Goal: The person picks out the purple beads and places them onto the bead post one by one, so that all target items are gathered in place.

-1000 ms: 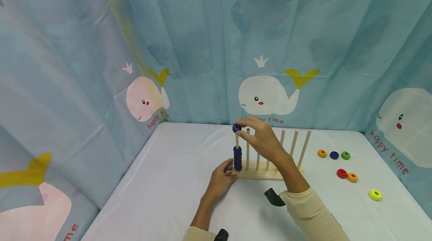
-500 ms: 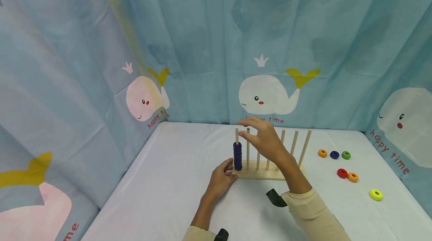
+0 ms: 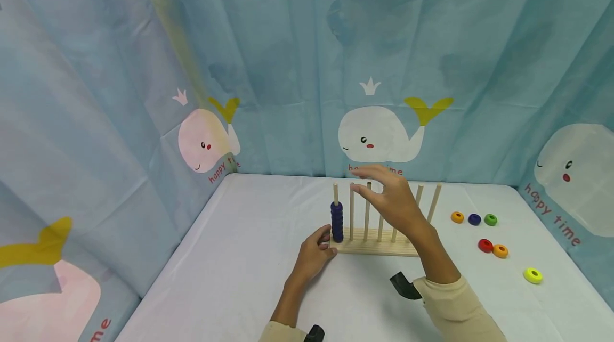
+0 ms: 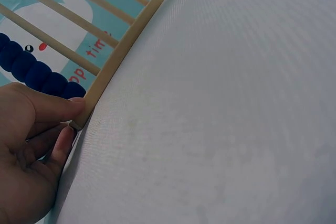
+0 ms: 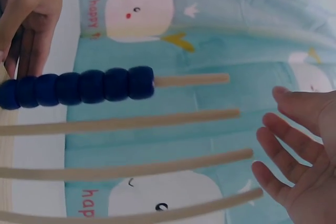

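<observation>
A wooden peg rack [image 3: 374,247] with several upright pegs stands on the white table. Its leftmost peg carries a stack of dark blue beads [image 3: 337,222], with bare peg showing above them. My left hand [image 3: 313,258] grips the left end of the base. In the left wrist view, the thumb [image 4: 58,107] lies along the base's corner beside the lowest blue bead. Held above the pegs, my right hand [image 3: 394,199] has its thumb and fingers spread with nothing between them. The right wrist view shows this hand [image 5: 307,156] off the peg tips.
Right of the rack lie loose beads: orange [image 3: 458,217], blue [image 3: 474,219] and green [image 3: 491,220] at the back, red [image 3: 485,245] and orange [image 3: 501,251] nearer, yellow [image 3: 533,276] closest. A whale-print curtain [image 3: 288,91] hangs behind the table [image 3: 240,278].
My right hand let a blue bead go at the leftmost peg's top, and it dropped onto the stack. The hand then moved right. My left hand stays on the base.
</observation>
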Motion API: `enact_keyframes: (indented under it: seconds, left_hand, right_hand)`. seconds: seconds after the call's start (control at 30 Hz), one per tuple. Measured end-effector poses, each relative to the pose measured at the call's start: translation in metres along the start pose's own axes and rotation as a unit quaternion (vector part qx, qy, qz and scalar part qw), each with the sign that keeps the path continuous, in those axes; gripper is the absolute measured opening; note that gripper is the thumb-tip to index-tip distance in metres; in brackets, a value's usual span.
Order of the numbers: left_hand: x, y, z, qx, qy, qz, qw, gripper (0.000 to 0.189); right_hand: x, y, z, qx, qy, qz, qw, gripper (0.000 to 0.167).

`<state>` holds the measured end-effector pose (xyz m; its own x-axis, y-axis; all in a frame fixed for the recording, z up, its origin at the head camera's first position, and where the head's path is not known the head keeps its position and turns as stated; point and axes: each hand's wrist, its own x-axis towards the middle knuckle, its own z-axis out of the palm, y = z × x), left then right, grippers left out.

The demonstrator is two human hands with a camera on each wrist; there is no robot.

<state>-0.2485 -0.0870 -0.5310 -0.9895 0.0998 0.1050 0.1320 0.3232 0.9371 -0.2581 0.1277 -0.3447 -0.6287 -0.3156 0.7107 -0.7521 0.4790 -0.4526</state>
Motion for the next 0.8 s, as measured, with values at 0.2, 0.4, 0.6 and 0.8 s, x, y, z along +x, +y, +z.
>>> enact_keyframes:
  seconds: [0.2, 0.4, 0.6, 0.8]
  left_hand:
    - [0.001, -0.001, 0.000, 0.003, -0.002, 0.002, 1.0000, 0.063]
    - [0.001, 0.000, 0.000, 0.005, 0.003, 0.007, 1.0000, 0.062]
    - [0.000, 0.001, -0.001, 0.013, -0.003, 0.000, 0.9999, 0.062]
    - [0.000, 0.000, 0.000, 0.011, -0.005, -0.004, 0.9999, 0.063]
  right_hand:
    - [-0.008, 0.002, -0.018, -0.003, 0.022, 0.006, 0.9997, 0.035]
    - [-0.017, 0.008, -0.035, -0.006, 0.054, 0.026, 0.9982, 0.035]
    - [-0.027, 0.018, -0.051, 0.002, 0.090, 0.032, 0.9954, 0.037]
    - [-0.038, 0.027, -0.066, -0.017, 0.118, 0.044, 0.9919, 0.035]
